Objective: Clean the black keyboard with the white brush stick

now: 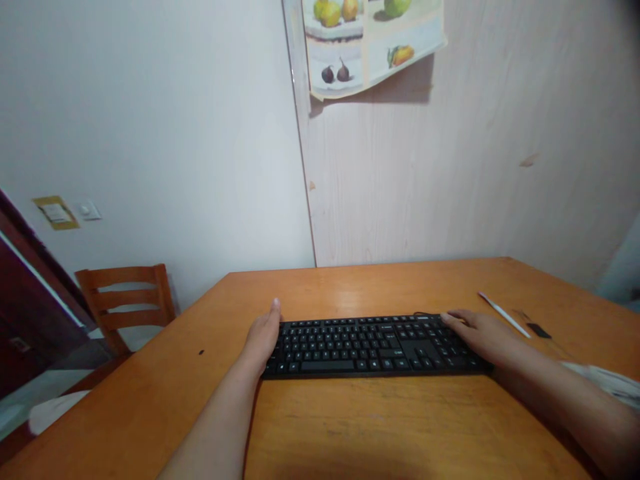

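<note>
A black computer keyboard [340, 347] lies lengthwise across the wooden table, its keys facing up. My left hand [263, 339] grips its left end, with the thumb pointing up and the fingers hidden behind the edge. At the other end, my right hand [483, 333] holds the keyboard, its thumb side over the upper right corner; most of its fingers are out of sight. A bit of black cable shows behind the keyboard's upper right edge. To the left, apart from my hand, lies a tiny black piece [201, 352].
The wooden table [350, 427] reaches back to the wall. Right of my right hand lie a slim white stick [505, 315], a small black tag-like object [539, 330] and pale cloth [607, 383]. A wooden chair [127, 297] stands left. A fruit poster [375, 47] hangs above.
</note>
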`<state>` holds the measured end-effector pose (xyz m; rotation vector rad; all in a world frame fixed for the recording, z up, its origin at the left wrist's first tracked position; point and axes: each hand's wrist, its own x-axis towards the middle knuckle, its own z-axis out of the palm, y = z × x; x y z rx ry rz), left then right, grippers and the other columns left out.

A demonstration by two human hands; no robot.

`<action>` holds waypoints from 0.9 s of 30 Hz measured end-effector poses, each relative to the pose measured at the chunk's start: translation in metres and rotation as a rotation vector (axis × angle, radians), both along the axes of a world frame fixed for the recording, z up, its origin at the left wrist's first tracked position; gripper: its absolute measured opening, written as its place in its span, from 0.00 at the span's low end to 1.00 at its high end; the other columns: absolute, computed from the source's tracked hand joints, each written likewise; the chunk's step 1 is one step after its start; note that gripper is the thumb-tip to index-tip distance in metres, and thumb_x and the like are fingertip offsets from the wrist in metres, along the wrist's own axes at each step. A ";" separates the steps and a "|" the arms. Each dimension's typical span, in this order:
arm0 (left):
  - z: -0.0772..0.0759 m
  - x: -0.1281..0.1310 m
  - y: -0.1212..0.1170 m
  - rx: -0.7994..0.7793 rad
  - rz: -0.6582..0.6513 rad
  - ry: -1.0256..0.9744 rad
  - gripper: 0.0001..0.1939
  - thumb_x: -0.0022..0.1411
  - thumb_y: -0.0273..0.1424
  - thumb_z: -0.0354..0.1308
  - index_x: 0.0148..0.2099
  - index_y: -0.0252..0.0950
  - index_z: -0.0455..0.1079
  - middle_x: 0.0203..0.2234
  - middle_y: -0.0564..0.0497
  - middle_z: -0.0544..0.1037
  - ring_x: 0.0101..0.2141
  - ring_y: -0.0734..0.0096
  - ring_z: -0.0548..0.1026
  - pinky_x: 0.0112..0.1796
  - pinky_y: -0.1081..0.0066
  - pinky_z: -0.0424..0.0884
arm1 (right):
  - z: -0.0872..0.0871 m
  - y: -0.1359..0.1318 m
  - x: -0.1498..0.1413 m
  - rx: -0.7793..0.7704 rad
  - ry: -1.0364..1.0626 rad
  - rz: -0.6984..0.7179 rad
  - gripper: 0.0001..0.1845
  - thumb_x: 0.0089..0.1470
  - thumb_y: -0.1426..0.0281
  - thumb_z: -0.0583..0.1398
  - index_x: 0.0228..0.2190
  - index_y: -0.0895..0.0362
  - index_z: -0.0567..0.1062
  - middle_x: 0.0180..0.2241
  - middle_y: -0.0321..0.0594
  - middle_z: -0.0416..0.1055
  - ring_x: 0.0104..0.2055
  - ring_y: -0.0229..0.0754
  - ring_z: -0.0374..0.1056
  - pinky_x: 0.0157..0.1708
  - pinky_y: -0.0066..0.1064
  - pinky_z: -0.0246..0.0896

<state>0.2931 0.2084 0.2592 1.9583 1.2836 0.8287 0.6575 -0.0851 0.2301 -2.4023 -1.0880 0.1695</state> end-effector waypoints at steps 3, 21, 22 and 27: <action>0.001 0.001 -0.001 -0.054 -0.007 -0.012 0.42 0.61 0.63 0.36 0.35 0.35 0.78 0.38 0.37 0.82 0.43 0.46 0.79 0.42 0.56 0.72 | 0.004 0.000 -0.005 -0.003 -0.006 0.008 0.30 0.61 0.50 0.49 0.46 0.58 0.79 0.47 0.50 0.78 0.50 0.57 0.72 0.50 0.43 0.64; 0.002 0.001 0.010 -0.172 0.002 -0.029 0.40 0.58 0.64 0.40 0.38 0.34 0.77 0.42 0.37 0.81 0.45 0.46 0.78 0.46 0.55 0.71 | 0.028 -0.007 -0.016 0.053 -0.196 -0.115 0.25 0.61 0.54 0.51 0.45 0.58 0.77 0.45 0.51 0.78 0.46 0.52 0.73 0.40 0.34 0.64; 0.003 0.001 0.009 -0.168 0.004 -0.034 0.40 0.59 0.64 0.40 0.38 0.34 0.77 0.42 0.38 0.82 0.45 0.47 0.78 0.46 0.55 0.71 | 0.033 -0.011 -0.013 0.058 -0.230 -0.152 0.23 0.61 0.56 0.51 0.43 0.58 0.78 0.43 0.50 0.78 0.44 0.51 0.74 0.39 0.34 0.63; -0.002 0.000 0.017 -0.173 -0.006 -0.092 0.39 0.58 0.64 0.42 0.37 0.34 0.77 0.43 0.37 0.81 0.45 0.47 0.78 0.47 0.55 0.71 | 0.062 -0.037 0.017 0.004 -0.313 -0.324 0.19 0.60 0.61 0.51 0.34 0.57 0.78 0.34 0.48 0.79 0.37 0.50 0.73 0.32 0.33 0.58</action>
